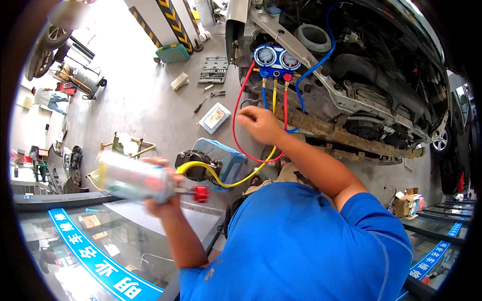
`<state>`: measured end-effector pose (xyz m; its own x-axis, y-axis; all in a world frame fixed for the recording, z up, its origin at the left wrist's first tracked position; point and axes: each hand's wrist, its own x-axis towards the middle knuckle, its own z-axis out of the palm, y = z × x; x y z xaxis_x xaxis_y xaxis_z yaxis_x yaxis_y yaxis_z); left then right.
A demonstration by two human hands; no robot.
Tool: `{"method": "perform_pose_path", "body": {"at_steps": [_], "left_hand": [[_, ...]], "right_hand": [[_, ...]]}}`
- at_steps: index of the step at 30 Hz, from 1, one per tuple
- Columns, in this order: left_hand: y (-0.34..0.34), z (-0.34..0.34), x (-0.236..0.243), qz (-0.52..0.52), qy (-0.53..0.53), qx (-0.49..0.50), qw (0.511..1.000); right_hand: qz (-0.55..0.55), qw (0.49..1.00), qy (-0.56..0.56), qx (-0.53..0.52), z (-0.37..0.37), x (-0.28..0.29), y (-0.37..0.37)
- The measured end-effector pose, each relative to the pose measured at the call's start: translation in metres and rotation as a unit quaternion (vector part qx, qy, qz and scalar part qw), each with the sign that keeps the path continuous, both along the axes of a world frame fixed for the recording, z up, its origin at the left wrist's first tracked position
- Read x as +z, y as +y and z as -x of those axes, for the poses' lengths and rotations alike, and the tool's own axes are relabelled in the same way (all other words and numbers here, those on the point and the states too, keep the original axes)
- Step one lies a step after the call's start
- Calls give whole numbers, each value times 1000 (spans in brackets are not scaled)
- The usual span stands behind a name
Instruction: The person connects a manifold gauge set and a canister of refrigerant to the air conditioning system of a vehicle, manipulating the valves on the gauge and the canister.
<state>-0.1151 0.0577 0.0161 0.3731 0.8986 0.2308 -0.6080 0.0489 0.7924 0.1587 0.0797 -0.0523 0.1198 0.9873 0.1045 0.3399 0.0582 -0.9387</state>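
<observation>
My left hand (165,200) is wrapped round a pale can (133,175), tilted nearly sideways and smeared by motion. A tap valve with a red knob (201,194) sticks out at its right end. Beside it, a yellow hose (226,185) curves up toward a blue manifold gauge set (276,62) with two round dials, set at the car's front. My right hand (260,124) is closed in front of the hoses, close to the looping red hose (236,103). Whatever its fingers may hold is hidden.
The car's open engine bay (361,65) and rusty bumper beam (346,133) lie at the right. On the floor are a socket set (214,70), a screwdriver (200,105), a white tray (214,118) and a blue box (221,155). A glass panel (191,278) stands at the lower left.
</observation>
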Motion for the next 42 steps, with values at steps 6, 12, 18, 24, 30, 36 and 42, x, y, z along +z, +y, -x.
{"method": "perform_pose_path", "body": {"at_steps": [6, 12, 18, 24, 30, 36, 42], "left_hand": [[-10, 7, -25, 94, -55, 123, 986], [-38, -21, -30, 59, 103, 154, 981], [-50, -4, -30, 97, 79, 206, 970], [-66, 7, -46, 96, 93, 219, 967], [-71, 14, -47, 93, 87, 243, 962], [-67, 17, -51, 90, 75, 237, 964], [-71, 23, -54, 133, 43, 234, 962]], "right_hand": [[111, 958, -201, -170, -75, -67, 2], [-11, 826, -550, -123, -109, -39, 77], [-78, 690, -720, -12, -112, -32, 133], [-26, 723, -690, 34, -114, -44, 144], [221, 864, -408, -197, -96, -37, 137], [313, 880, -174, -312, -91, -51, 149], [275, 885, -73, -368, -81, -61, 152]]}}
